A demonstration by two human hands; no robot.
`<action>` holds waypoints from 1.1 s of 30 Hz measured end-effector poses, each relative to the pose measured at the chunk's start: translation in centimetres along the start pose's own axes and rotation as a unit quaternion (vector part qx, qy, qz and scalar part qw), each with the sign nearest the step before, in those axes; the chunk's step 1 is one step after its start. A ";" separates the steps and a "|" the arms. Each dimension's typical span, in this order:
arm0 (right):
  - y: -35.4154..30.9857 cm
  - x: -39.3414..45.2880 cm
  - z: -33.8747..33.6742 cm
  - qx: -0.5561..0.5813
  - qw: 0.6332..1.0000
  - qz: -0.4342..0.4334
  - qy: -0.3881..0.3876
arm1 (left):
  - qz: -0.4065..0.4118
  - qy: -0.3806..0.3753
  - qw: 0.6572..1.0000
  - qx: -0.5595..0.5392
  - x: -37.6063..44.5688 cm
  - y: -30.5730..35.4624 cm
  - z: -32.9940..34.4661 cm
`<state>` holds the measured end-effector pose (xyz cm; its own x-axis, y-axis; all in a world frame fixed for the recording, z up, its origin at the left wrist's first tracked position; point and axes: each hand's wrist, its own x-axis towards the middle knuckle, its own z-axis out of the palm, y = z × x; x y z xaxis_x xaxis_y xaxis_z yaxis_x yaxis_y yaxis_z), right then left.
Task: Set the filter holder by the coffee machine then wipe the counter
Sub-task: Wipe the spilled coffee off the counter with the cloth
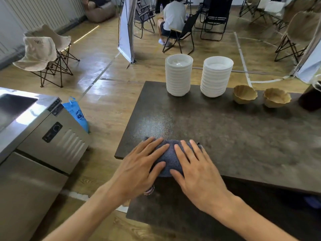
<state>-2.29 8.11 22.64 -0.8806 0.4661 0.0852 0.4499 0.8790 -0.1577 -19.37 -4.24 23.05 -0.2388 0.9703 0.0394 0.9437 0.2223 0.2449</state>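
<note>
A grey-blue cloth (pixel 169 156) lies on the dark stone counter (pixel 234 136), close to its front left corner. My left hand (pixel 139 169) presses flat on the cloth's left side with its fingers spread. On the cloth's right side my right hand (pixel 198 173) lies flat in the same way. Both hands cover most of the cloth. No filter holder or coffee machine can be made out; a dark object (pixel 311 98) sits cut off at the counter's far right edge.
Two stacks of white bowls (pixel 178 75) (pixel 216 77) stand at the counter's back edge, with two tan paper filters (pixel 245 93) (pixel 276 97) to their right. A steel cabinet (pixel 34 133) stands left, a blue bag (pixel 78 113) beside it. Chairs and a seated person (pixel 173 18) are beyond.
</note>
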 end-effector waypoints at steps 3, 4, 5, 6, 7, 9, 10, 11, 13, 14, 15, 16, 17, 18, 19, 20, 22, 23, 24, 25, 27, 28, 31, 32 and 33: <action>0.3 4.2 0.0 0.046 0.999 0.002 -0.022 | -0.011 0.007 1.000 -0.016 3.4 -2.1 -0.9; 0.6 6.3 -0.1 0.054 0.998 0.006 -0.033 | -0.025 0.011 1.000 -0.013 5.1 -3.3 -1.1; 0.8 8.7 -0.2 0.053 0.998 0.011 -0.042 | -0.049 0.013 0.999 -0.003 7.0 -4.4 -1.3; 1.0 11.1 -0.1 0.043 0.998 0.017 -0.051 | -0.077 0.009 0.997 0.011 8.9 -5.6 -1.5; 1.1 13.2 0.0 0.032 0.998 0.024 -0.057 | -0.099 0.006 0.995 0.027 10.5 -6.5 -1.6; 1.2 15.7 0.1 0.016 0.998 0.031 -0.044 | -0.109 0.019 0.993 0.040 12.3 -7.5 -1.8; 1.1 16.1 0.3 0.002 0.999 0.028 -0.027 | -0.102 0.035 0.994 0.036 12.4 -7.6 -1.9; 1.0 16.0 0.5 -0.017 1.000 0.019 -0.011 | -0.095 0.059 0.993 0.029 12.0 -7.4 -1.7; 0.7 15.6 0.7 -0.054 0.999 -0.007 0.007 | -0.104 0.121 0.987 0.027 11.0 -7.1 -1.0; 0.6 15.6 0.6 -0.065 0.998 -0.018 0.011 | -0.116 0.143 0.983 0.024 10.7 -7.0 -0.6; 0.6 16.0 0.4 -0.071 0.997 -0.025 0.012 | -0.131 0.158 0.979 0.018 10.8 -6.8 -0.3; 0.8 16.7 0.2 -0.073 0.997 -0.029 0.011 | -0.145 0.169 0.975 0.007 11.2 -6.7 -0.1; 1.2 17.4 0.1 -0.070 0.997 -0.034 0.009 | -0.158 0.175 0.972 -0.002 11.7 -6.7 0.1; 1.7 18.0 -0.1 -0.053 0.998 -0.031 -0.001 | -0.169 0.175 0.970 -0.010 12.3 -6.8 0.1; 2.3 18.4 -0.3 -0.028 0.999 -0.028 -0.016 | -0.175 0.170 0.970 -0.014 12.9 -6.9 0.1; 3.0 18.6 -0.5 0.002 0.999 -0.025 -0.029 | -0.175 0.164 0.971 -0.015 13.3 -7.1 0.1; 4.2 18.4 -0.7 0.042 0.998 -0.022 -0.041 | -0.165 0.146 0.975 -0.016 13.9 -7.0 0.1; 4.7 18.0 -0.8 0.051 0.998 -0.019 -0.041 | -0.155 0.138 0.978 -0.016 14.0 -6.8 0.1; 5.3 17.5 -0.9 0.056 0.998 -0.014 -0.038 | -0.144 0.132 0.981 -0.015 14.2 -6.4 0.2; 6.0 16.9 -1.1 0.058 0.998 -0.009 -0.033 | -0.131 0.126 0.983 -0.014 14.4 -5.7 0.4; 7.7 14.8 -1.7 0.057 0.998 0.003 -0.023 | -0.096 0.113 0.989 -0.015 15.1 -3.6 0.6; 8.8 13.5 -2.2 0.057 0.998 0.017 -0.018 | -0.076 0.106 0.991 -0.020 15.7 -2.1 0.9; 12.3 8.4 -3.1 0.056 0.995 0.079 -0.001 | -0.015 0.089 0.995 -0.031 17.3 3.1 2.0; 13.3 6.8 -3.3 0.053 0.994 0.100 0.002 | 0.001 0.080 0.996 -0.034 17.8 4.7 2.5; 14.0 5.4 -3.4 0.050 0.992 0.120 0.002 | 0.013 0.068 0.997 -0.036 18.1 6.0 3.0</action>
<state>-0.26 23.28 24.20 -0.7501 0.6603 0.0369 0.6288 0.7293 -0.2699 -17.37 14.92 22.36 -0.2476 0.9526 0.1770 0.9325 0.1847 0.3104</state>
